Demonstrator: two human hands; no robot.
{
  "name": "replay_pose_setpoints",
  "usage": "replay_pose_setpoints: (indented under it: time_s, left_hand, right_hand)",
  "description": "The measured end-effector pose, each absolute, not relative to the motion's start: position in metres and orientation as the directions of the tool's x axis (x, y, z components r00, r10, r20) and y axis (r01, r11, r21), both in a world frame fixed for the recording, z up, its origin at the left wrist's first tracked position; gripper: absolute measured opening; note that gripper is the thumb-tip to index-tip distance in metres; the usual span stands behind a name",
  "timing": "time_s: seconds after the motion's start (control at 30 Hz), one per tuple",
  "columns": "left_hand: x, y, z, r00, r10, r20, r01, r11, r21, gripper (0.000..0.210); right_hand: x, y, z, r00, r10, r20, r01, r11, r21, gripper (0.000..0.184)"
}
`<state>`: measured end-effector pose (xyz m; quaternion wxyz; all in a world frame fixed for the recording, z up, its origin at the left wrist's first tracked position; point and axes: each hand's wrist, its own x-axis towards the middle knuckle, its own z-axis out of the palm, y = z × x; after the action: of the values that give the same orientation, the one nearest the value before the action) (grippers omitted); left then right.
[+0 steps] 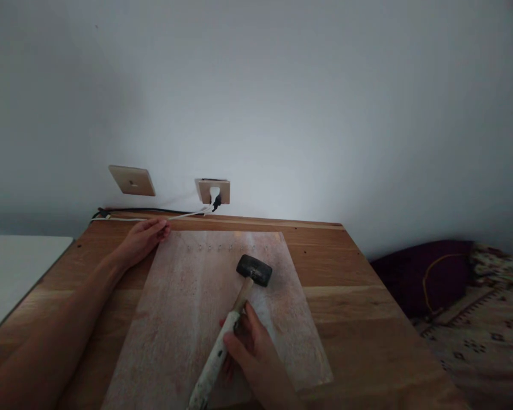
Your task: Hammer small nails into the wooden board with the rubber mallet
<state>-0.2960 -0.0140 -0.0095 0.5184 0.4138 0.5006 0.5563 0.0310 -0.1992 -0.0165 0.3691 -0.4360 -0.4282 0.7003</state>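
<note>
A mallet [255, 270] with a dark block head and a partly white-wrapped wooden handle [216, 356] is in my right hand [256, 356], whose fingers wrap the handle. Its head is over a worn, reddish-grey board [188, 319]. At the board's far left corner is my left hand [147, 236], fingers drawn together. Whatever they pinch, if anything, is too small to make out. Close behind that hand runs a white cable [183, 216]. A row of several small nail-like points [220, 248] crosses the board near its far edge.
The board lies on a wooden tabletop [359, 336] against the wall. Plugs fill a wall socket [224, 192], with a second wall plate [132, 180] to its left. A white surface [21, 267] stands at left. At right are a purple cushion [427, 273] and patterned fabric [483, 341].
</note>
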Motion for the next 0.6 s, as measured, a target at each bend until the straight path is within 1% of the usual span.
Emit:
replay_pose_setpoints:
  time_s: [0.07,0.13,0.23,0.3,0.4,0.47,0.6]
  left_hand:
    - [-0.295,-0.015,-0.010,-0.103,0.993,-0.049,-0.133,0.035,0.990,0.034]
    - [-0.294,-0.015,-0.011,-0.097,0.994,-0.041,-0.106,0.030,0.994,0.035]
    - [-0.293,-0.014,-0.012,-0.109,0.993,-0.041,-0.095,0.031,0.995,0.035]
    - [-0.293,-0.013,-0.013,-0.126,0.991,-0.044,-0.097,0.032,0.995,0.033]
    - [-0.292,-0.010,-0.015,-0.141,0.989,-0.040,-0.087,0.028,0.996,0.034]
    - [-0.292,-0.010,-0.016,-0.148,0.988,-0.037,-0.072,0.026,0.997,0.039]
    - [-0.292,-0.010,-0.016,-0.156,0.988,-0.003,0.055,0.011,0.998,0.048]
  right_hand:
    - [0.033,-0.205,-0.024,-0.339,0.899,-0.277,-0.181,-0.352,-0.918,0.079]
    - [0.035,-0.211,-0.032,-0.287,0.920,-0.265,-0.207,-0.330,-0.921,0.082]
    - [0.039,-0.218,-0.040,-0.226,0.941,-0.252,-0.183,-0.295,-0.938,0.086]
    - [0.042,-0.221,-0.041,-0.226,0.952,-0.207,-0.091,-0.233,-0.968,0.081]
    - [0.050,-0.220,-0.035,-0.217,0.975,-0.053,0.144,-0.022,-0.989,0.059]
    - [0.056,-0.219,-0.031,-0.210,0.977,0.045,0.292,0.106,-0.951,0.046]
    - [0.072,-0.219,-0.025,-0.143,0.968,0.208,0.487,0.252,-0.837,0.033]
